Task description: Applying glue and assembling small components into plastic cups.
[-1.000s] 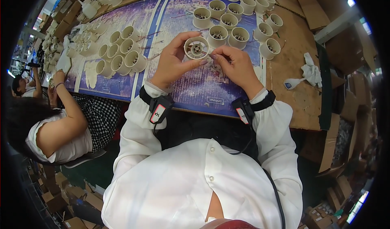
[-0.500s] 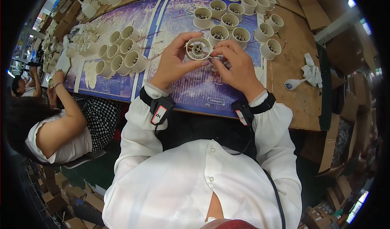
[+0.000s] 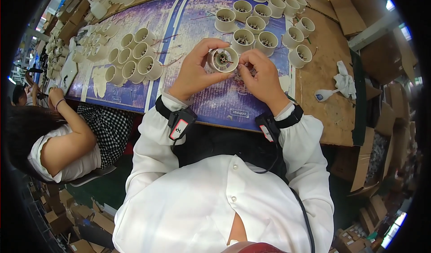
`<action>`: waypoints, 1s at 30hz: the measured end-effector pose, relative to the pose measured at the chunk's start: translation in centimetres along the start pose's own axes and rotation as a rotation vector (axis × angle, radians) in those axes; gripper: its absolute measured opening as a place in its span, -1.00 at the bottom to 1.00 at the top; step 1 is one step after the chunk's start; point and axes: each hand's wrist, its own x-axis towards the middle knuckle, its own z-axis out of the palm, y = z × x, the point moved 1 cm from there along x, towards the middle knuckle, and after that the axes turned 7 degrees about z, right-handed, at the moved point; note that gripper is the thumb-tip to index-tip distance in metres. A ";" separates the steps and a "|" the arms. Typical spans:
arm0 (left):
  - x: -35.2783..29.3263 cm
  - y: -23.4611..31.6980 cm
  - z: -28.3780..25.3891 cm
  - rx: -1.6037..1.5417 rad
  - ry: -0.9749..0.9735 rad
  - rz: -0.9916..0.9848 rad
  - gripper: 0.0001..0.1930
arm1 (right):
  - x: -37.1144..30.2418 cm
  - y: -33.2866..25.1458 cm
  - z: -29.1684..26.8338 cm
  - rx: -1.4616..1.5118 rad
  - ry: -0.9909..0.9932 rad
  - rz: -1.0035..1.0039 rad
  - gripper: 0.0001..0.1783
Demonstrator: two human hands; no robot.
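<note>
My left hand [image 3: 196,69] grips a cream plastic cup-shaped housing [image 3: 226,69], thumb along its near side and fingers round its far side. The round opening is turned toward me, and a small round part with metal bits shows inside. At the housing's right edge, the fingers of my right hand [image 3: 261,77] are pinched together; what they hold, if anything, is too small to make out. Just beyond my hands stand several similar cream housings [image 3: 243,39] with metal parts inside. Some small loose parts lie on the table below my right fingers, partly hidden.
More housings [image 3: 147,66] with thin wires stand on the blue-purple board [image 3: 197,101] to the left. A small white bottle [image 3: 324,94] and a crumpled white cloth [image 3: 344,82] lie on the brown table at right. A co-worker [image 3: 72,138] sits at the left.
The housing has shifted slightly right and toward me, its opening tilted differently. My right fingers have moved a little down and right, from its rim to its side edge. The co-worker's arm has moved.
</note>
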 end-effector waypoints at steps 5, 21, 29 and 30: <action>0.0 -0.2 0.0 0.063 -0.009 0.057 -0.37 | 0.0 0.1 0.2 0.082 -0.066 0.149 -0.87; -0.1 0.7 -0.3 -0.165 0.015 -0.172 -0.33 | 0.3 0.5 0.1 0.355 -0.135 0.248 -0.86; 0.0 0.9 -0.3 -0.282 0.054 -0.236 -0.39 | 0.5 -0.2 -0.2 0.083 -0.047 -0.014 -0.89; -0.1 0.8 -0.3 -0.305 0.063 -0.259 -0.40 | 0.5 -0.4 -0.3 0.013 -0.025 -0.080 -0.89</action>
